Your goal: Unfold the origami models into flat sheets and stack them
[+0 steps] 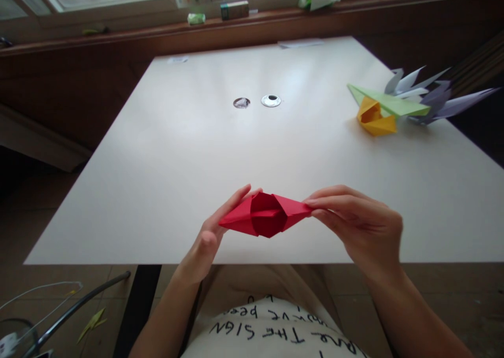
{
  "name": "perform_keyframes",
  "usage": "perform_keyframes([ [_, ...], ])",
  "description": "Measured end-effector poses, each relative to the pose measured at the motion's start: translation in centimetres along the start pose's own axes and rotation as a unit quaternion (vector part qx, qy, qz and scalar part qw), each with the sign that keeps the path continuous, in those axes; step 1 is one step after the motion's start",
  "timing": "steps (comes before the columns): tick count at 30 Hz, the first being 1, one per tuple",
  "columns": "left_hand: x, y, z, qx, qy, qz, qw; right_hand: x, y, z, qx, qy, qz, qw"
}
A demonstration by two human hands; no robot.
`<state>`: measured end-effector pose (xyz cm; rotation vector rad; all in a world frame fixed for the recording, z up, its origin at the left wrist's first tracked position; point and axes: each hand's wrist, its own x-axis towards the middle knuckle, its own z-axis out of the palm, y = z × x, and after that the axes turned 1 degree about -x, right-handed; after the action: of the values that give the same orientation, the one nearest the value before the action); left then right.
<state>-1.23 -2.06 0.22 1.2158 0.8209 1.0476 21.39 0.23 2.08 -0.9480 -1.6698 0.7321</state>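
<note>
A folded red paper piece point(266, 214), pointed at both ends with a rounded pocket in its middle, is held just above the near edge of the white table point(177, 153). My left hand point(214, 232) grips its left end from below, fingers along its back. My right hand point(356, 219) pinches its right tip between thumb and fingers.
At the far right of the table lie a folded yellow paper piece point(374, 119), a green paper plane point(388, 102) and pale lilac folded shapes point(437, 98). Two round cable holes point(255, 102) sit mid-table. Small boxes and a bag rest on the window sill point(236, 11).
</note>
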Motion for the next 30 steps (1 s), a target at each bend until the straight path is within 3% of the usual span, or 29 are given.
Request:
perform_keyframes([
  [3, 0.6, 0.8, -0.6, 0.039, 0.033, -0.088, 0.995, 0.2, -0.4, -0.6, -0.038, -0.047, -0.055, 0.997],
  [6, 1.6, 1.8, -0.9, 0.142, -0.003, -0.144, 0.979, 0.3, -1.1, -0.8, -0.090, -0.084, -0.106, 0.987],
  [12, 3.8, 3.3, -0.1, 0.415, -0.032, -0.080, 0.906, 0.5, -1.8, -0.2, -0.139, -0.124, -0.135, 0.973],
  [16, 4.9, 3.4, 0.3, 0.507, -0.069, -0.075, 0.856, 0.9, -1.3, 0.0, -0.139, -0.121, -0.129, 0.974],
  [19, 5.4, 3.3, 0.3, 0.535, -0.081, -0.063, 0.839, 1.2, -0.8, -0.2, -0.137, -0.128, -0.120, 0.975],
  [23, 5.8, 3.1, 0.4, 0.547, -0.107, -0.054, 0.829, 1.6, -0.4, -0.6, -0.121, -0.138, -0.102, 0.978],
  [26, 6.2, 3.2, 0.3, 0.528, -0.107, -0.052, 0.841, 2.0, 0.0, -1.0, -0.107, -0.128, -0.067, 0.984],
  [28, 6.9, 3.2, -0.3, 0.496, -0.089, -0.050, 0.863, 2.4, 0.9, -1.5, -0.096, -0.098, -0.028, 0.990],
  [30, 7.8, 3.1, -1.2, 0.470, -0.066, -0.049, 0.879, 3.0, 2.4, -2.3, -0.075, -0.025, 0.032, 0.996],
])
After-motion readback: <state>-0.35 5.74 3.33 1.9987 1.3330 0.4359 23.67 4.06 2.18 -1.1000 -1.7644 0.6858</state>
